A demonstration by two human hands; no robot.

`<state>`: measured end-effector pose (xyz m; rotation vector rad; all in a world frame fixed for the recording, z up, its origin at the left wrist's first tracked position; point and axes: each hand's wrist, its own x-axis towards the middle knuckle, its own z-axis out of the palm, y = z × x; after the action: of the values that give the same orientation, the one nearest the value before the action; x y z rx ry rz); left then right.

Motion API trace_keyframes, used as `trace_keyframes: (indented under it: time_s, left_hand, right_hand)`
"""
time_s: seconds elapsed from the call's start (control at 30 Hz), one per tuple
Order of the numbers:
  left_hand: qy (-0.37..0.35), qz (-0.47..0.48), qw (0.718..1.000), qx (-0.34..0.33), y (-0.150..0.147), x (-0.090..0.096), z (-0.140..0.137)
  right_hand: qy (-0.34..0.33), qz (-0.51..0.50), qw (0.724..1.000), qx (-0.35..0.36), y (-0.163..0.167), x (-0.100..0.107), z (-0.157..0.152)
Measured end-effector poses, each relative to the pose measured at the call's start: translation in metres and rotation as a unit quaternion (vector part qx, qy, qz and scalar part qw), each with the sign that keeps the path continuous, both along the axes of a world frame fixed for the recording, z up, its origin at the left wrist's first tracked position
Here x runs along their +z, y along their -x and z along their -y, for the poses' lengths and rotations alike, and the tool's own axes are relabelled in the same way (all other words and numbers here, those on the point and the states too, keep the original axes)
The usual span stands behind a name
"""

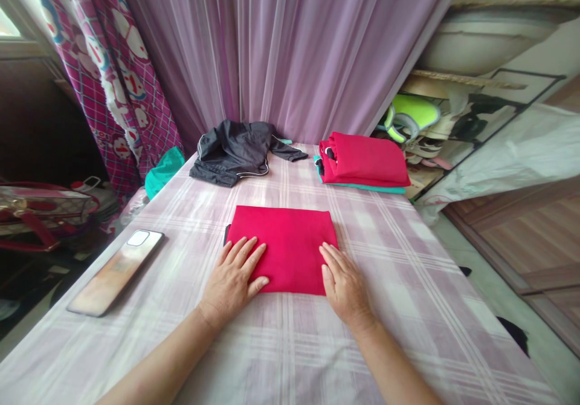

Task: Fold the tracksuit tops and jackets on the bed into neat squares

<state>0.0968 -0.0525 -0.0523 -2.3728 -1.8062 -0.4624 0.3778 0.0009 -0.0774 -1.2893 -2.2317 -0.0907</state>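
A red garment point(285, 242), folded into a flat rectangle, lies in front of me on the table. My left hand point(233, 275) rests on its left side, fingers spread and palm down. On the right edge of the same cloth lies my right hand point(342, 278), its fingers stretched out flat and close to each other. A dark bit of fabric shows at the garment's left edge. Further back on the right sits a stack of folded red clothes point(365, 160) with a teal piece underneath. A crumpled black garment with white piping point(238, 151) lies at the back left.
A checked cloth covers the table point(290, 350). Near its left edge lies a phone point(118, 275). Teal fabric point(164, 170) hangs at the left corner. Purple curtains point(290, 48) close off the back. A loaded rack point(480, 109) stands at the right.
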Motion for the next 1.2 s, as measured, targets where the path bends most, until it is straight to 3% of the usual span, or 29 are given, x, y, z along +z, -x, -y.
trace_keyframes:
  time_s: [0.27,0.47,0.63,0.77,1.03,1.2]
  left_hand:
    - [-0.024,0.008,1.000,0.000,0.004,-0.004,0.000]
    - [-0.030,-0.002,0.997,-0.064,0.011,-0.003,0.000]
    - [-0.005,-0.010,0.993,-0.120,0.026,0.005,-0.001]
    - [-0.039,-0.010,0.988,-0.148,0.039,0.012,0.008]
    - [-0.105,-0.037,0.986,-0.126,0.051,0.016,0.029]
    - [-0.113,-0.048,0.985,-0.119,0.051,0.013,0.029]
  right_hand:
    - [-0.039,-0.013,0.999,0.009,0.002,-0.002,0.000]
    - [-0.042,-0.035,0.998,0.031,0.001,0.002,0.002]
    - [0.030,-0.031,0.994,0.105,-0.022,0.006,0.003]
    - [0.073,-0.010,0.992,0.099,-0.046,0.010,0.008]
    - [-0.038,0.002,0.995,0.092,-0.056,0.014,0.019]
    - [-0.072,0.007,0.993,0.091,-0.056,0.018,0.019]
